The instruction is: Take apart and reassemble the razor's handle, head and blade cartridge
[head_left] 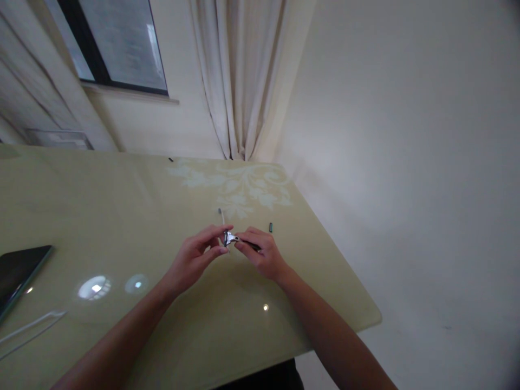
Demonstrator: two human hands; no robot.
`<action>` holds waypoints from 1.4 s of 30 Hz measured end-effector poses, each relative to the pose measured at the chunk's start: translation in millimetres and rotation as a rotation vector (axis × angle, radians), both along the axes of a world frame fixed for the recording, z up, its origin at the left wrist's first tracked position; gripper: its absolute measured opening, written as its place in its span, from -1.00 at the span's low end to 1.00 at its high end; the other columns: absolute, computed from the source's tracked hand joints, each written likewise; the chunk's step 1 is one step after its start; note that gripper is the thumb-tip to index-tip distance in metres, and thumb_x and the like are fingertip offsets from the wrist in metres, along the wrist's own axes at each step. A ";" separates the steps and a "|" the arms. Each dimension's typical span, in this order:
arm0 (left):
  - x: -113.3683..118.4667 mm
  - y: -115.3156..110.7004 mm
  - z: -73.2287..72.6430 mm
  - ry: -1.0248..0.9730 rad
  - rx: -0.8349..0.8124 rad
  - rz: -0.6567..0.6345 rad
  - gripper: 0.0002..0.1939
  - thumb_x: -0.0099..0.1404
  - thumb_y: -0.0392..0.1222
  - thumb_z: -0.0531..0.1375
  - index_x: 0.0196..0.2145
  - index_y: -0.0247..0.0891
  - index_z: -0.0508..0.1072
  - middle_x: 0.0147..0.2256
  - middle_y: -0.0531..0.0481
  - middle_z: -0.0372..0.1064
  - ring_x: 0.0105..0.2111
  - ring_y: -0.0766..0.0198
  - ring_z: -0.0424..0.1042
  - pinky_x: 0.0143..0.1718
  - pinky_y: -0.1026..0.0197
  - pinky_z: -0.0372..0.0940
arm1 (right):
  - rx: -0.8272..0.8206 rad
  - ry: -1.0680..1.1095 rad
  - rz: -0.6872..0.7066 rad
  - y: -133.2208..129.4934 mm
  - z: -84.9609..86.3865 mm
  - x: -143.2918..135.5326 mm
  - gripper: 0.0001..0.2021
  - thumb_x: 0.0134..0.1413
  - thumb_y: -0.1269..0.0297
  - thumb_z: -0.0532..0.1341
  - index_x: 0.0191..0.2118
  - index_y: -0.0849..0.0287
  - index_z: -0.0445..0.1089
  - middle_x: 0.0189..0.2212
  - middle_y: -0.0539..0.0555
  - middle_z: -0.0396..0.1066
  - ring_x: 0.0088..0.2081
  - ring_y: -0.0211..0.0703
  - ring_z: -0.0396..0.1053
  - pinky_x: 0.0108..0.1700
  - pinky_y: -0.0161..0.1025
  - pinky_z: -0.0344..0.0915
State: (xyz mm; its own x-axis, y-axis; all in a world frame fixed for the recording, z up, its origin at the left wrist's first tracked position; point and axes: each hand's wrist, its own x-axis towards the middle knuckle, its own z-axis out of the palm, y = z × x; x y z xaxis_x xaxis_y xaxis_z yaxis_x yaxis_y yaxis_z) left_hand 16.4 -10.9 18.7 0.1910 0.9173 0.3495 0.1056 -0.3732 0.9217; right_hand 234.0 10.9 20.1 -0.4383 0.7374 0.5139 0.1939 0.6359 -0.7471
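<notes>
A shiny silver razor (232, 238) with a dark handle is held between both hands above the table. My right hand (263, 252) is closed around its handle. The thumb and fingertips of my left hand (200, 253) pinch the two ends of the razor's head. Just beyond my left fingertips lies a thin white stick-like item (221, 215) with a dark tip, partly hidden by the hand. A small dark rectangular piece (271, 227) rests on the table to the right, past my right hand.
The glossy pale-green table (122, 216) has its right edge beside a white wall. A black flat device (20, 268) and a white cable (32, 325) lie at the left. Near the back edge is a small dark item (170, 160). Curtains hang behind.
</notes>
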 end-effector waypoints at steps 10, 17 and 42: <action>-2.1 2.9 -5.4 0.040 -0.045 -0.028 -0.54 0.32 -0.08 0.37 0.15 -0.15 0.59 -0.34 0.03 0.44 -0.37 0.29 0.35 -0.29 0.26 0.27 | -0.067 -0.017 0.053 5.5 -5.2 4.0 -0.68 0.41 0.03 0.23 -0.09 0.16 0.63 -0.41 0.04 0.39 -0.36 -0.19 0.35 -0.27 -0.25 0.28; -5.1 4.7 -7.7 0.026 -0.096 -0.041 -0.51 0.35 -0.03 0.35 0.19 -0.16 0.54 -0.37 0.03 0.42 -0.38 0.27 0.35 -0.34 0.27 0.26 | -0.064 -0.007 -0.018 6.9 -5.2 1.5 -0.70 0.39 0.05 0.26 -0.12 0.17 0.62 -0.35 0.07 0.49 -0.33 -0.18 0.39 -0.23 -0.25 0.30; -6.3 11.1 -12.5 0.128 -0.062 0.165 -0.60 0.31 0.09 0.34 -0.03 -0.23 0.58 -0.42 0.07 0.43 -0.49 0.32 0.33 -0.45 0.29 0.19 | -0.155 0.083 -0.088 18.1 -9.1 3.1 -0.69 0.39 0.04 0.22 -0.10 0.19 0.53 -0.41 0.03 0.47 -0.40 -0.22 0.36 -0.32 -0.29 0.23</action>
State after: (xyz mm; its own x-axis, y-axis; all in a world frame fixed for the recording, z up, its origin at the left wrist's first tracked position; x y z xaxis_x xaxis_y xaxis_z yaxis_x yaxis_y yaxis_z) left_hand 10.1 0.2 6.1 0.0755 0.9589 0.2735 0.2787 -0.2836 0.9175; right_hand 237.1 29.0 11.0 -0.3297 0.8441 0.4227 0.1769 0.4951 -0.8506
